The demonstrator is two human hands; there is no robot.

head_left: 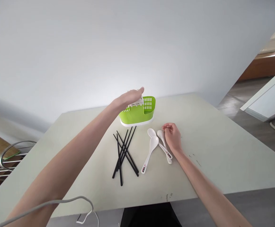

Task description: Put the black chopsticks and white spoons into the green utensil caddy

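A green utensil holder (137,116) with a white base stands near the back of the table. My left hand (133,96) is closed around a white slotted piece (138,102) at the holder's top. My right hand (172,135) rests on the table, fingers curled beside the spoons; whether they pinch anything is unclear. Three white spoons lie together: one in front (153,143), one crossing behind it (151,132) and one nearest my right hand (161,135). Several black chopsticks (124,153) lie crossed in front of the holder.
The pale table (213,157) meets a white wall at its back. A grey cable (68,200) hangs across my left forearm near the front left edge. A metal rack (7,160) with a wooden board stands left of the table.
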